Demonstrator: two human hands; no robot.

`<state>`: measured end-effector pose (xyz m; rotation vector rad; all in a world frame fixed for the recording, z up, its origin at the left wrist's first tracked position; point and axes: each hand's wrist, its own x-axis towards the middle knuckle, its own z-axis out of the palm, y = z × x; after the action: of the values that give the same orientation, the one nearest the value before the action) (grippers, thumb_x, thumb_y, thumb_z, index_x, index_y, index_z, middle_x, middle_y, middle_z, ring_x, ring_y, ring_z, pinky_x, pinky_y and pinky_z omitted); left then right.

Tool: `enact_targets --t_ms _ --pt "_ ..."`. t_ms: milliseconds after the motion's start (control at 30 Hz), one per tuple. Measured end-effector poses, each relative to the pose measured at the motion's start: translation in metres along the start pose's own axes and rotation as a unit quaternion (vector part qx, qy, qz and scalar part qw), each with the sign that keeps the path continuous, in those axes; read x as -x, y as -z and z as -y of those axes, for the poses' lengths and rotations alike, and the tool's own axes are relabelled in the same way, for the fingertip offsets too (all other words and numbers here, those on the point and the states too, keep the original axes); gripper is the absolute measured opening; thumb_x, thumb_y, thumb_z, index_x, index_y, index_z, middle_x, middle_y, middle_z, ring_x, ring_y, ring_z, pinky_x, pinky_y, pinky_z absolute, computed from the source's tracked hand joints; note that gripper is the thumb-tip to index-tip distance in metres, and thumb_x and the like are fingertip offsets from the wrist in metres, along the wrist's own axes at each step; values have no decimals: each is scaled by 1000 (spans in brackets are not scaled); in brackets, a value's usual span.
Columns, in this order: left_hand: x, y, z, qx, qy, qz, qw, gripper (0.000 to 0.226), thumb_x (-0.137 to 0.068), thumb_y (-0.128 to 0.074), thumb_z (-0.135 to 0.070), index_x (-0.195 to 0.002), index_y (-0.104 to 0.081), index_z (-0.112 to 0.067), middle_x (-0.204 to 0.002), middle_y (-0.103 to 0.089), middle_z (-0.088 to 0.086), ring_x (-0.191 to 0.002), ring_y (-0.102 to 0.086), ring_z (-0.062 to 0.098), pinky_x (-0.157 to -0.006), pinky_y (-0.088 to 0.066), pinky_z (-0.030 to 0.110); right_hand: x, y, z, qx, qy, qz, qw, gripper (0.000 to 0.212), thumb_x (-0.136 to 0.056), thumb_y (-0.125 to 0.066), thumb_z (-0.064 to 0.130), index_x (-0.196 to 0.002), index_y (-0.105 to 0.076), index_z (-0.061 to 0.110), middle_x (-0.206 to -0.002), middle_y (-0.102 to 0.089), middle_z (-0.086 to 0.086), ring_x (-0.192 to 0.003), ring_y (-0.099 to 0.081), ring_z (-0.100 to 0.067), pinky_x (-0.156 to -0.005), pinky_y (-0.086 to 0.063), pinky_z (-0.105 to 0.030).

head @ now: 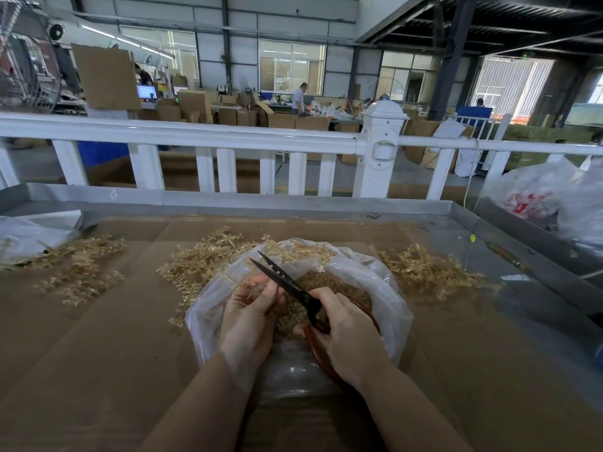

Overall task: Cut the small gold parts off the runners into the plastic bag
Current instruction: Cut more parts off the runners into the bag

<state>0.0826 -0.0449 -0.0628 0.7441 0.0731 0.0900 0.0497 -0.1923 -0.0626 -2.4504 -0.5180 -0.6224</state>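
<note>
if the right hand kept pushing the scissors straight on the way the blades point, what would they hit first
Probably the heap of gold runners beyond the plastic bag; the right hand aims the scissors up and left over the bag's far rim. Depth is unclear.

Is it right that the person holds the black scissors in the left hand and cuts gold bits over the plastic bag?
Not quite. The head view shows the scissors in the right hand, not the left. The left hand holds a gold runner. The rest is right: the cutting happens over the plastic bag.
</note>
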Motion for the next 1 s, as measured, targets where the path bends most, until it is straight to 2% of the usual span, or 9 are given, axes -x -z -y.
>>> enact_targets --t_ms 100,233,333,433,667,800,900,1000 --pt "1 0 0 -3 0 0 1000 17 -89 -52 7 -91 -61 -7 -72 -69 4 -64 -66 10 -60 -56 18 1 0 1 -1 -4 -3 1000 46 -84 -66 47 -122 -55 22 -105 -62 4 -97 -57 -9 -85 -48 -21" --pt "1 0 -3 3 12 -8 1000 16 -88 -53 6 -96 -62 -3 -85 -68 8 -77 -66 16 -69 -57 23 1 0 1 2 -3 -11 1000 46 -83 -65 48 -121 -56 22 -102 -63 5 -93 -57 -9 -83 -49 -21" --pt "3 -2 -5 23 20 -32 999 12 -88 -57 1 -82 -61 -9 -73 -70 4 -66 -69 11 -61 -57 19 1 -1 2 4 -4 -10 1000 46 -83 -65 48 -120 -57 22 -101 -63 5 -94 -57 -9 -83 -49 -23" --pt "3 -4 -4 35 13 -40 998 15 -88 -57 3 -82 -59 -10 -67 -71 1 -61 -69 8 -59 -56 17 1 -1 2 7 -1 -25 1000 45 -81 -69 45 -116 -60 19 -98 -64 3 -92 -59 -12 -81 -48 -22" --pt "1 -1 -3 32 10 -19 999 19 -90 -52 6 -82 -60 -10 -67 -71 1 -60 -68 7 -58 -56 17 1 -2 1 13 -1 -27 1000 46 -81 -68 48 -117 -59 20 -102 -63 5 -98 -57 -11 -86 -48 -24" --pt "-1 -1 -1 10 2 -17 1000 18 -89 -53 8 -85 -61 -7 -70 -69 3 -61 -67 8 -59 -56 17 -1 -2 -1 26 -5 -1 1000 47 -84 -62 51 -120 -54 22 -107 -59 6 -103 -52 -11 -89 -44 -23" --pt "-1 -2 0 -12 3 -12 1000 16 -88 -53 10 -88 -60 -4 -75 -62 7 -60 -65 10 -61 -56 18 -4 -2 -3 33 -7 18 999 46 -85 -59 53 -120 -50 24 -108 -57 6 -103 -50 -11 -88 -40 -21" --pt "-1 -1 -1 -15 5 -15 1000 17 -89 -52 11 -88 -59 -4 -76 -61 7 -58 -64 9 -59 -56 17 -6 -2 -3 32 -7 32 999 43 -85 -57 56 -115 -48 26 -105 -57 7 -99 -51 -11 -85 -42 -22"
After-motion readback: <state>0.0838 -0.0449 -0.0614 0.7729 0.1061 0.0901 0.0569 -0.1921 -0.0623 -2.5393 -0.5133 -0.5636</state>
